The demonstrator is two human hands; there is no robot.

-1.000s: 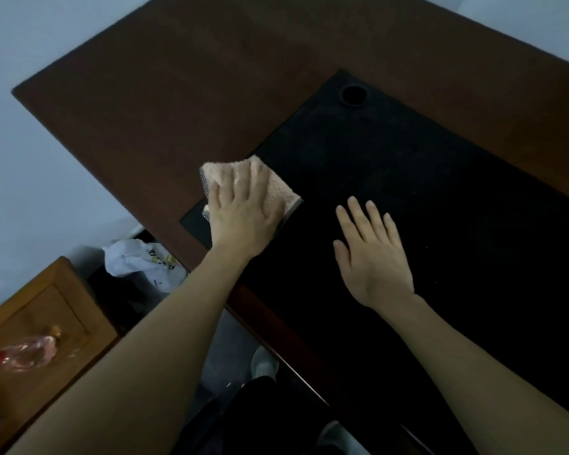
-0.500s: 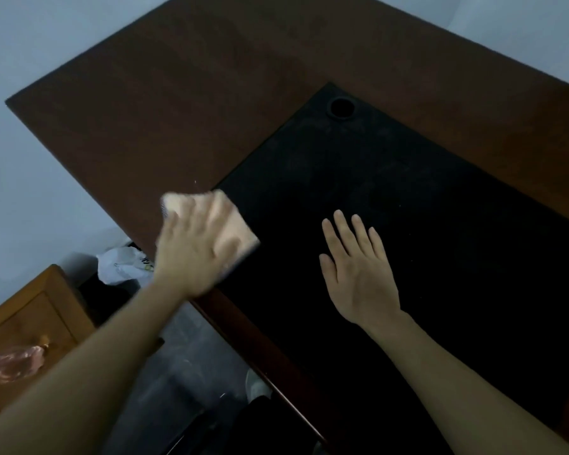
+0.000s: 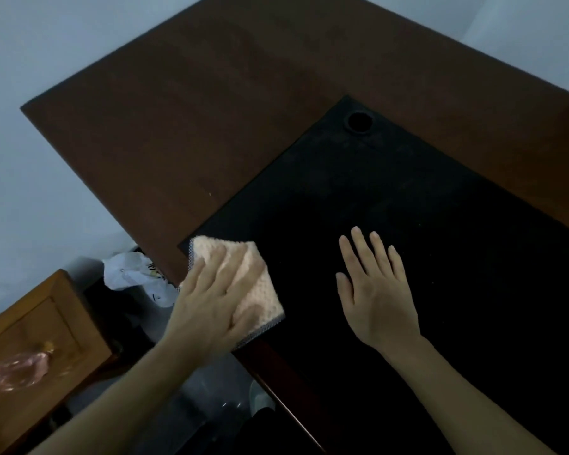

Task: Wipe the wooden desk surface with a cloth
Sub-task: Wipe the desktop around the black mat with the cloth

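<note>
Moving back right since the earlier frame, left hand [image 3: 211, 303] is pressing flat, fingers spread, on peach cloth [image 3: 258, 290] at black mat's [image 3: 440, 224] near-left corner on wooden desk [image 3: 194, 110]; right hand [image 3: 375, 290] is resting flat, fingers spread; no legible writing

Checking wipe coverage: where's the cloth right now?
In the head view the cloth lies left of centre on the near-left corner of the black mat, at the desk's front edge, pressed flat under the left hand.

L hand [image 3: 211, 303] hides cloth [image 3: 260, 290] middle; bottle [image 3: 17, 372] blurred, cut off.
</note>
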